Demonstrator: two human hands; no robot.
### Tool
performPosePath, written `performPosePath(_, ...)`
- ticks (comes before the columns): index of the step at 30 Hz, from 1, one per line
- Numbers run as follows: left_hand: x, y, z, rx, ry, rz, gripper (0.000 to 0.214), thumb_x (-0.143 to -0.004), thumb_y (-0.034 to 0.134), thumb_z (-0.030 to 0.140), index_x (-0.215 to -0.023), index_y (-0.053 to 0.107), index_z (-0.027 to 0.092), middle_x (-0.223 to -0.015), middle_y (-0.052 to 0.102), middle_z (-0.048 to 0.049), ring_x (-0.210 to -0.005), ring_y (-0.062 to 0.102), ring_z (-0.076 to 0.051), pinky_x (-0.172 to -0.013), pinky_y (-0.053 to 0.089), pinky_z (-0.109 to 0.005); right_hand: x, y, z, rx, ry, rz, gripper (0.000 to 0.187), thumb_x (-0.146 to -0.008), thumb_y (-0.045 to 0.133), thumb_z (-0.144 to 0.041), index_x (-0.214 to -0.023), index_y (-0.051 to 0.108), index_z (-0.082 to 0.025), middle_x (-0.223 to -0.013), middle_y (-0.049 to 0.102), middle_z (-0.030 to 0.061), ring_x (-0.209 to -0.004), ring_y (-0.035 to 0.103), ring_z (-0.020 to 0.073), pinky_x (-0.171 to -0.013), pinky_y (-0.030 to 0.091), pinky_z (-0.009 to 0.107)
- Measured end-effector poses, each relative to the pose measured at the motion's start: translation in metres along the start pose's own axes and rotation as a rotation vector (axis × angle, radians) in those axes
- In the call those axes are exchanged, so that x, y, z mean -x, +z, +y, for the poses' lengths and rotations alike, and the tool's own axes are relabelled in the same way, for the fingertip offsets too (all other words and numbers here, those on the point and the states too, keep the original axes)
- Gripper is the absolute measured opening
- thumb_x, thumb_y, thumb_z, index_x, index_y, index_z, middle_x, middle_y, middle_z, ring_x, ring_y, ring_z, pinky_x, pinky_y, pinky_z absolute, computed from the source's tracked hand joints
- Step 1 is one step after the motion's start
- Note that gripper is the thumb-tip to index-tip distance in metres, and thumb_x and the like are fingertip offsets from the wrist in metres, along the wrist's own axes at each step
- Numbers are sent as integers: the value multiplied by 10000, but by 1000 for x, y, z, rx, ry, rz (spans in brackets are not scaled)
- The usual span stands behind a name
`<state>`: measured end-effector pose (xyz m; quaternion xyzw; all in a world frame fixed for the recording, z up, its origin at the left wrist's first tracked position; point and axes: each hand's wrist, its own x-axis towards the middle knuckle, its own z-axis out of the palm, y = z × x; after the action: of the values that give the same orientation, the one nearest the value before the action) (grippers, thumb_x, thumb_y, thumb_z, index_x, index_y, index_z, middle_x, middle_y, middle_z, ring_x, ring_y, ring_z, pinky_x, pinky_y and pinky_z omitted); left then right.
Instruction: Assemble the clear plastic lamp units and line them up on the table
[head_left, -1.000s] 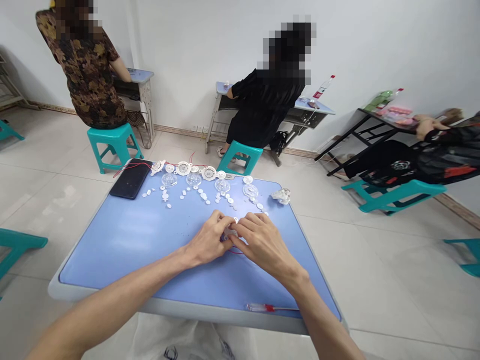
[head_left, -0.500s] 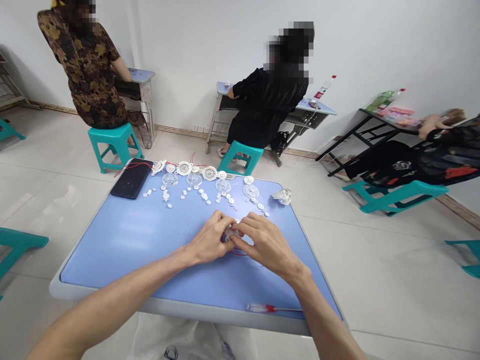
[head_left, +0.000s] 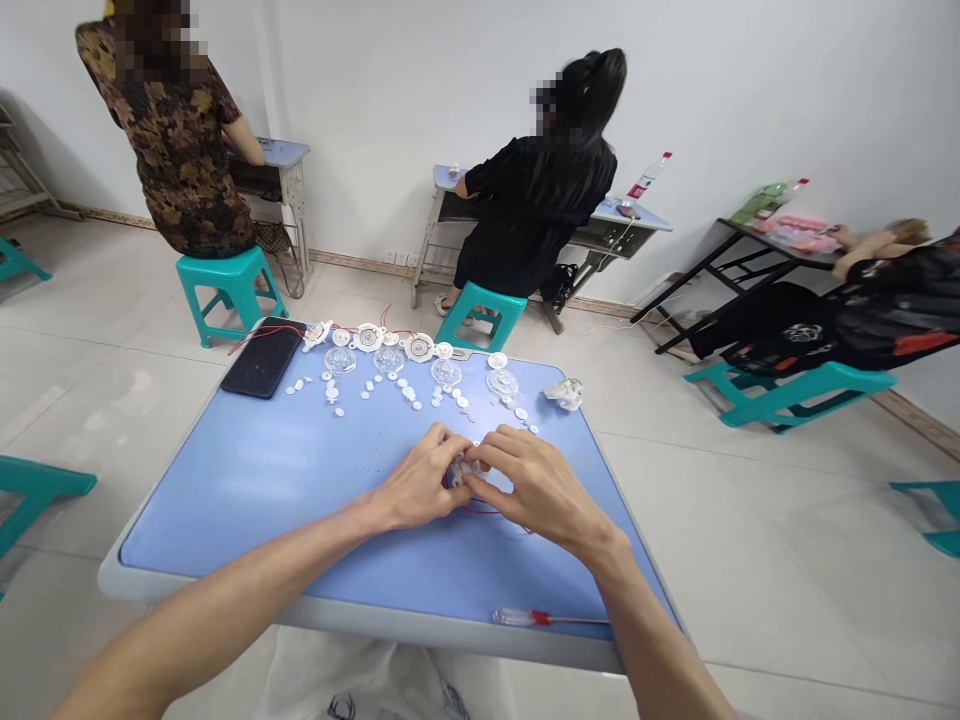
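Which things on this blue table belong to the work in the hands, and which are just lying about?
Part of the work: left hand and right hand around a small white plastic piece; thin red wire; clear plastic domes; small white plastic discs.

Lying about: black smartphone; red-handled screwdriver.

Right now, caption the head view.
Left hand and right hand hold a small plastic part at a blue table.

A smartphone [head_left: 262, 357] lies left of the lenses [head_left: 446, 372].
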<state>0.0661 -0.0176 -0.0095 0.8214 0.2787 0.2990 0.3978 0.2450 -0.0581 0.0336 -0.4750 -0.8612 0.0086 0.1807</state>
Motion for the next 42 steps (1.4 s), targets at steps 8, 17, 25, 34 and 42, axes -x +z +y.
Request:
performPosePath(8,-1,-3,3,3,2,-10,202,-773,604,123,-951,555,206,-893,476,-11,-889,499,-176,-754,433,-278,-2,-2,-3,-23,51,-2,71,-885,613,-245,-833,621,-198,-746,640,13,-725,553,168,-658,404,301)
performPosePath(17,0,-3,4,5,-38,2,216,-800,606,160,-1008,578,212,-886,462,-3,-811,492,-154,-730,433,-275,-2,-6,-1,-152,100,57,90,-904,591,-276,-886,653,-212,-759,673,29,-741,603,174,-670,464,303)
performPosePath(25,0,-2,4,12,-32,7,235,-798,621,157,-1022,576,213,-916,469,-5,-841,513,-154,-749,446,-273,-2,-6,1,-203,100,63,108,-902,590,-290,-872,666,-218,-744,669,24,-728,612,165,-676,486,302)
performPosePath(34,0,-1,1,-31,-66,6,312,-769,636,146,-1067,568,207,-972,490,-14,-866,535,-164,-814,466,-300,3,-10,46,-137,202,214,172,-889,607,-375,-904,684,-222,-755,673,31,-727,633,183,-685,509,327)
performPosePath(42,1,0,0,-30,-57,28,276,-799,633,179,-1066,569,202,-988,501,-29,-831,518,-161,-793,472,-301,-15,10,97,133,113,161,168,-910,577,-336,-920,692,-214,-913,685,79,-885,569,243,-716,465,368)
